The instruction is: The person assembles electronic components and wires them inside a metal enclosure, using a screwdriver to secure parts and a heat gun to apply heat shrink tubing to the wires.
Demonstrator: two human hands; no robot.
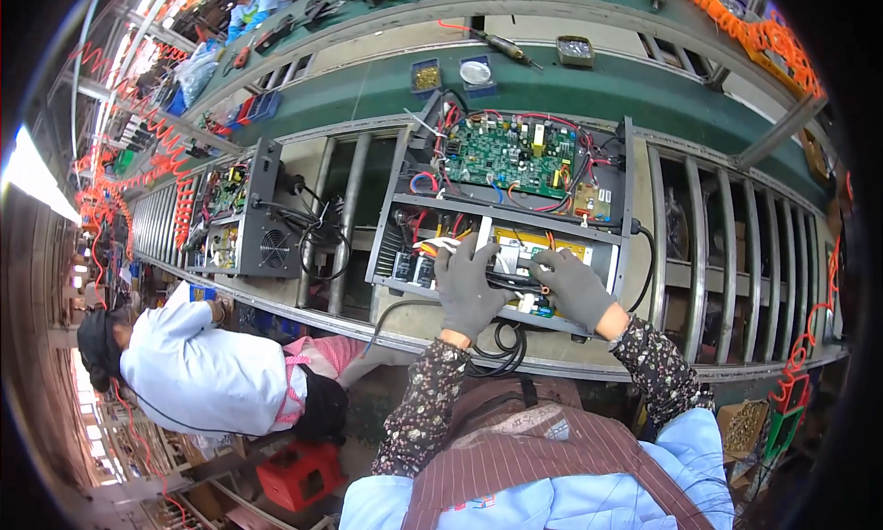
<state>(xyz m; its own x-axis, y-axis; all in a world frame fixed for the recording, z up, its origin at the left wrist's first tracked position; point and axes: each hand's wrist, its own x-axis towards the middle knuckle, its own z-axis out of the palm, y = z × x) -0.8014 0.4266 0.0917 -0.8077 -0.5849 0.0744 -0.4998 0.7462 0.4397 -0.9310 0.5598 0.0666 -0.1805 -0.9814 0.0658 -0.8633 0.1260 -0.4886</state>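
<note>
Grey-gloved, my left hand (471, 291) reaches into the near compartment of an open metal chassis (397, 197). Its fingers are spread above a bundle of white and coloured wires (440, 245), and the thumb is beside dark cables (510, 282). My right hand (575, 286), also gloved, bends over the same compartment with its fingertips drawn together near the cable ends. What they pinch is too small to make out. A green circuit board (510, 157) full of components fills the far compartment. The palms hide part of the chassis's near edge.
The chassis sits on a roller conveyor (696, 254). Left of it stands another chassis with a fan grille (274, 249). Beyond are small parts trays (426, 77) and a screwdriver-like tool (506, 47). A co-worker (207, 364) bends over the line at left, near a red stool (299, 475).
</note>
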